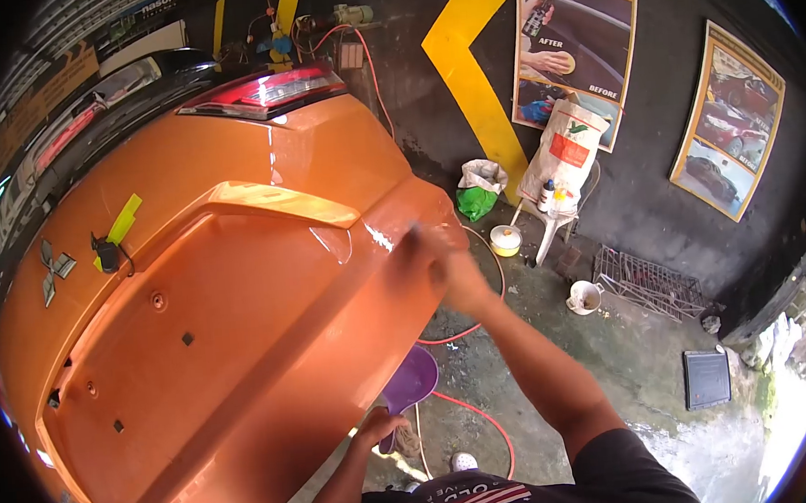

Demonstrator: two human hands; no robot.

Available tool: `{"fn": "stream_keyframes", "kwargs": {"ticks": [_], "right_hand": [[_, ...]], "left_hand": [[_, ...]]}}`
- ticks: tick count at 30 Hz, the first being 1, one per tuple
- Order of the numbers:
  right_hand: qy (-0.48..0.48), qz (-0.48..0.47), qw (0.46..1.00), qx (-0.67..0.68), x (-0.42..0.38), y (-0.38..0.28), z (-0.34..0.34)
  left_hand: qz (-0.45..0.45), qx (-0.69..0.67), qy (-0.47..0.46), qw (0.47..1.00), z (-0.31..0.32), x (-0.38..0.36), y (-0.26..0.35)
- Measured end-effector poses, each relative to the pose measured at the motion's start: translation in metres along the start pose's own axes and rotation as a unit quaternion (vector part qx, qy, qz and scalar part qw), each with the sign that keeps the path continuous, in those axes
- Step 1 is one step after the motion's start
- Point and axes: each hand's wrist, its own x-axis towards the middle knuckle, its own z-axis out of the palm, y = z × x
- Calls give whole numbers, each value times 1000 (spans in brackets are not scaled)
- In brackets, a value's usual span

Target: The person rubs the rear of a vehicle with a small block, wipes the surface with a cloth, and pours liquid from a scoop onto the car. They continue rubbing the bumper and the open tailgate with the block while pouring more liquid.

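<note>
The rear of an orange car [349,283] fills the left half of the head view, its lower panel slanting toward me. My right hand [451,267] is at the right corner of that panel, smeared by motion. A dark blur shows at its fingers, and I cannot make out whether it is something held. Below the panel's lower edge, my left hand [382,425] is closed around the handle of a purple water dipper [414,378]. The dipper's bowl points up and away from me, beside the car's edge.
A red hose [475,405] curves over the wet floor near my shoes. Against the dark wall stand a green bag [477,201], a chair bearing a white sack [566,151], a yellow pot [506,241], a white bucket [585,298] and a metal rack [648,281].
</note>
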Motion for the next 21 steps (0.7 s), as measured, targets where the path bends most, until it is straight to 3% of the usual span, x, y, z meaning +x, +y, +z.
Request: {"fn": "stream_keyframes", "kwargs": {"ticks": [1,3,4,5,6,8,9,10,12,14,15,16,18,19,20,21], "right_hand": [[-17,-26,999,-22,6,-13,12],[-54,-172,936,-304,8,-30,30],[-52,-173,936,-303,23,-22,21],[-74,-76,958,-268,48,-6,6],[-100,-38,958,-268,65,6,2],[-123,-1,956,-268,71,13,8],[-106,-88,937,-320,50,5,26],[-87,-174,909,-369,40,2,35],[-121,-195,903,-363,59,29,19],[-97,-15,936,-338,91,62,1],[-247,95,917,-300,101,5,-23],[-241,89,917,-304,95,1,-13],[-167,-115,865,-459,53,6,17],[-103,-143,908,-381,58,34,25],[-105,-141,909,-378,70,52,23],[-110,-67,918,-375,90,66,13]], "left_hand": [[-12,21,9,1000,-3,2,-11],[3,49,25,998,-12,-12,-11],[16,69,37,997,-12,-19,-13],[210,230,49,949,-8,11,-86],[207,228,48,950,-7,2,-82],[130,169,73,974,-14,-26,-59],[-19,72,73,995,-14,-32,-54],[-18,72,76,994,-17,-36,-48],[-95,9,84,992,-19,-55,-44],[-88,-12,100,991,-13,-71,-56],[-71,-32,118,990,-15,-71,-59],[-53,-57,136,988,-15,-68,-55],[-81,-72,136,985,-17,-87,-12],[-82,-90,136,983,-18,-89,-3],[-89,-107,134,981,-16,-94,-2],[-94,-106,132,981,-13,-97,-6]]}}
